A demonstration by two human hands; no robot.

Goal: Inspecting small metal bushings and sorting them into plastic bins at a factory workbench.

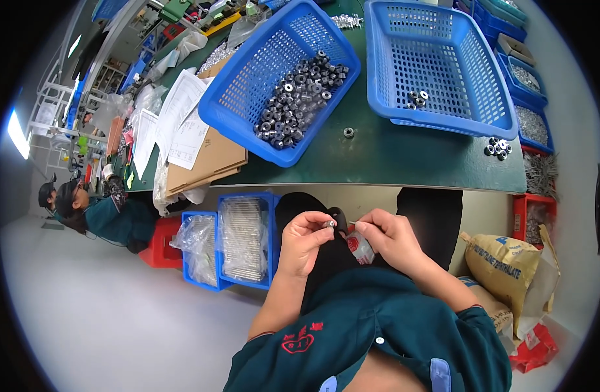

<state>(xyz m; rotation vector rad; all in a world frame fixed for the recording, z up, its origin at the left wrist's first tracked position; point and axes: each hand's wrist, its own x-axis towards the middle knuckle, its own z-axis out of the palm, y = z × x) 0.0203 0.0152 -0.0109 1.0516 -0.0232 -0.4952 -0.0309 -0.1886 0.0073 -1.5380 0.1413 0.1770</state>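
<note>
My left hand (303, 240) is closed over my lap, pinching a small metal collar (330, 224) between thumb and fingertips. Just to its right, my right hand (390, 236) is closed in a pinch on a thin, pale-tipped piece (353, 223), too small to make out. A clear packet with a red print (361, 249) lies on my lap below it. On the table ahead, a blue basket (231, 98) holds a heap of metal collars (290, 108). Another blue basket (437, 121), at right, has several collars (416, 99) in it. One loose collar (348, 132) lies between them.
Several collars (498, 149) sit near the right corner of the green table (313, 171). Papers (182, 124) and flat cardboard (205, 163) lie at left. Blue crates (248, 238) stand below. Sacks (505, 268) and red bins (534, 219) line the right. Co-workers (97, 215) sit at far left.
</note>
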